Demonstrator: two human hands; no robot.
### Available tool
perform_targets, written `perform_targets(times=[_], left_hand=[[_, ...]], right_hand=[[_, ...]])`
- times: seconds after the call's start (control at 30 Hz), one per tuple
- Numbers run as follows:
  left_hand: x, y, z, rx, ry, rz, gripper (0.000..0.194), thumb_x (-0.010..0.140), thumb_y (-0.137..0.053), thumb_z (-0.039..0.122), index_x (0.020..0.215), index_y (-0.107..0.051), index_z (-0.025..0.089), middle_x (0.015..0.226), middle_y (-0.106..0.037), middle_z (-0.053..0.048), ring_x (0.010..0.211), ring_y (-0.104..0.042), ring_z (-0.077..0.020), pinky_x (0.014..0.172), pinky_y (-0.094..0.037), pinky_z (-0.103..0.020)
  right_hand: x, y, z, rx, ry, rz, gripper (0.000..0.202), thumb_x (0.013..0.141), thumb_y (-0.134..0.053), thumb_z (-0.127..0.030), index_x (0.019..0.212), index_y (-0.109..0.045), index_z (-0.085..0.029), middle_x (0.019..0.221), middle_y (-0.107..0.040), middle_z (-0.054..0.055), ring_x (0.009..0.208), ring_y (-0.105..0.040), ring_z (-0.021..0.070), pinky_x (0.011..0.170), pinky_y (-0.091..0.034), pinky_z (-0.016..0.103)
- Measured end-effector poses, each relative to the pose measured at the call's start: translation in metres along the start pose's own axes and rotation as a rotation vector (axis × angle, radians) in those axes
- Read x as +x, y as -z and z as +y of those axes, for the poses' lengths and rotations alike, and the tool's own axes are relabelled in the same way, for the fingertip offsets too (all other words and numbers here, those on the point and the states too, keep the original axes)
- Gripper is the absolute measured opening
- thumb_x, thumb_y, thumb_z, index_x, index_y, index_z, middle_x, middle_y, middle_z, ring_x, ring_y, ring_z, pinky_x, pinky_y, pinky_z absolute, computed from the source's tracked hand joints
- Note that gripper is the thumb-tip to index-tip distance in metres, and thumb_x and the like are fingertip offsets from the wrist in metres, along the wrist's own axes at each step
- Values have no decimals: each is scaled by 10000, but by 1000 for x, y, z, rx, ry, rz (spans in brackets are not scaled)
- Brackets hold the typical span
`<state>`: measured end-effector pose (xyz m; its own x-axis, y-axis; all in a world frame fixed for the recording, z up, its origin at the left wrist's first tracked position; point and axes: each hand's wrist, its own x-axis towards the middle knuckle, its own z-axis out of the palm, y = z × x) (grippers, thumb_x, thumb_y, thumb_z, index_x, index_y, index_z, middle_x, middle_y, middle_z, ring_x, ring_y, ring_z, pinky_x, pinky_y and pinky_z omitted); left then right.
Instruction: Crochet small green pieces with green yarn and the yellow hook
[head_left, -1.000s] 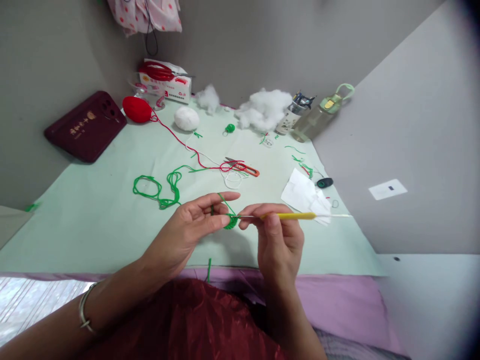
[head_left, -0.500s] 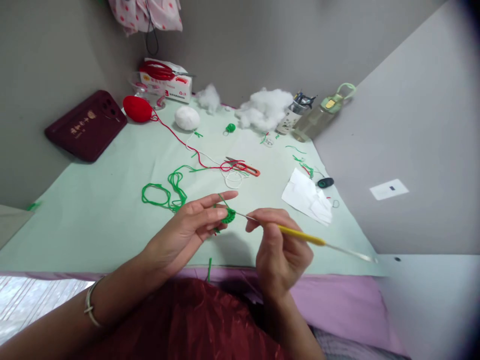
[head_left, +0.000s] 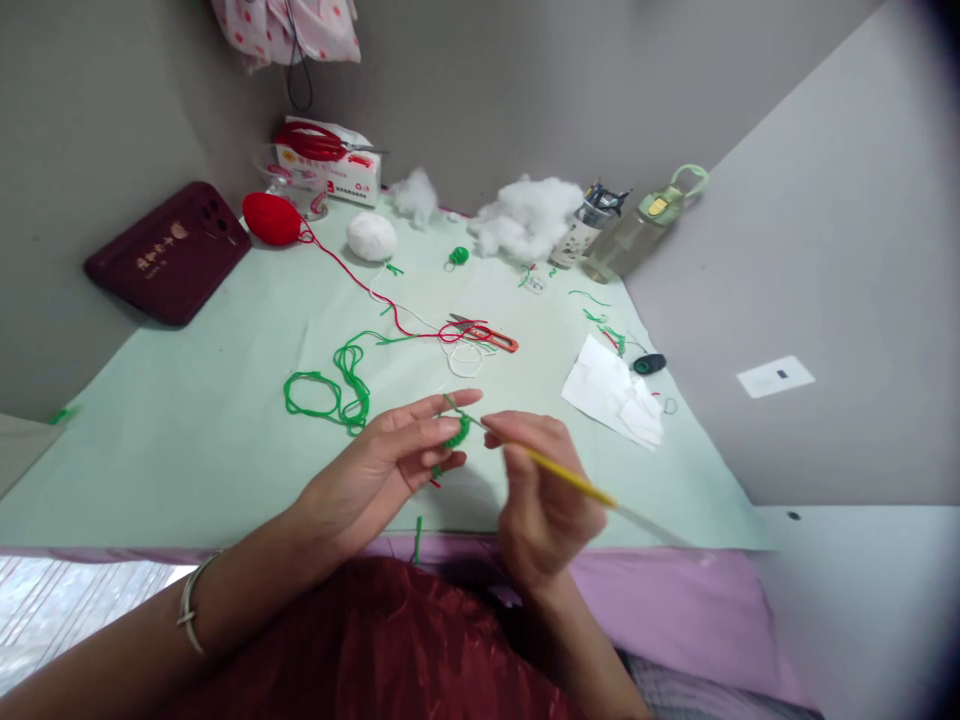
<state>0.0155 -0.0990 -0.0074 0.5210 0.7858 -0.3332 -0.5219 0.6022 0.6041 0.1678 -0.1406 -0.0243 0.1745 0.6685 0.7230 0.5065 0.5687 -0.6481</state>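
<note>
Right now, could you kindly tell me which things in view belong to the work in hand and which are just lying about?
Part of the work:
yellow-handled hook, in the right hand
small green crocheted piece, in the left hand
green yarn on the table, probably feeding it

Lying about, it seems:
red yarn ball
white ball
orange-handled snips
white papers
bottle

"Where could the left hand pass?"
"Over the open tabletop beside its forearm; ahead and left, loose green yarn lies in the way."
"And the right hand?"
"Ahead, between the orange snips and white paper; stuffing stands at the back. The hook juts rightward; its tail is blurred, perhaps overhanging the near edge."
</note>
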Motion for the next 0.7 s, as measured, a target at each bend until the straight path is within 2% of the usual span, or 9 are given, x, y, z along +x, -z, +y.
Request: perform_targets(times=[0.07, 0.13, 0.27, 0.43, 0.57, 0.63, 0.7], left_hand=[[0, 0, 1, 33, -48, 26, 348, 808, -846, 241, 1151, -824, 188, 881, -657, -1, 739, -546, -91, 855, -511, -258], [-1, 0, 0, 111, -114, 34, 349, 825, -842, 238, 1173, -814, 219, 855, -651, 13, 763, -558, -98, 840, -494, -245], [-3, -1, -3, 177, -169, 17, 421, 794, -882, 232, 1205, -794, 263, 886, -687, 11, 858, -612, -132, 868, -486, -261], [-3, 0, 0, 189, -184, 27, 407, 797, -871, 205, 1191, -802, 280, 877, -648, 25, 852, -586, -119, 871, -466, -241], [-4, 2, 2, 215, -195, 24, 378, 823, -846, 212, 1191, -804, 285, 866, -628, 27, 849, -572, -115, 857, -456, -232], [-4, 2, 2, 260, -217, 38, 395, 827, -842, 218, 1213, -795, 291, 867, -627, 28, 852, -575, -120, 856, -460, -239], [-5, 2, 1, 323, -252, 60, 420, 826, -843, 216, 1234, -784, 291, 857, -626, 31, 847, -577, -125, 851, -466, -245]], right_hand=[[6, 2, -1, 186, -190, 30, 224, 1024, -558, -162, 1037, -764, -248, 878, -727, 31, 732, -667, 152, 664, -581, 326], [10, 2, -2, 315, -311, 10, 208, 1031, -561, -207, 978, -761, -233, 870, -729, 27, 692, -648, 134, 642, -569, 306], [10, -1, 0, 338, -388, -62, 155, 1005, -625, -251, 976, -773, -218, 922, -776, 45, 739, -684, 145, 677, -592, 307], [11, 0, 4, 469, -452, -43, 207, 1031, -583, -317, 964, -733, -192, 887, -786, 58, 691, -713, 146, 657, -615, 310], [12, 5, 1, 442, -402, -64, 208, 1051, -541, -281, 971, -715, -199, 899, -783, 50, 706, -723, 144, 683, -621, 316], [11, 7, -3, 327, -309, -83, 210, 1054, -520, -213, 1022, -728, -216, 934, -778, 42, 752, -724, 143, 718, -619, 320], [8, 9, -5, 194, -154, -109, 232, 1040, -513, -145, 1085, -725, -229, 966, -776, 44, 827, -733, 157, 758, -619, 332]])
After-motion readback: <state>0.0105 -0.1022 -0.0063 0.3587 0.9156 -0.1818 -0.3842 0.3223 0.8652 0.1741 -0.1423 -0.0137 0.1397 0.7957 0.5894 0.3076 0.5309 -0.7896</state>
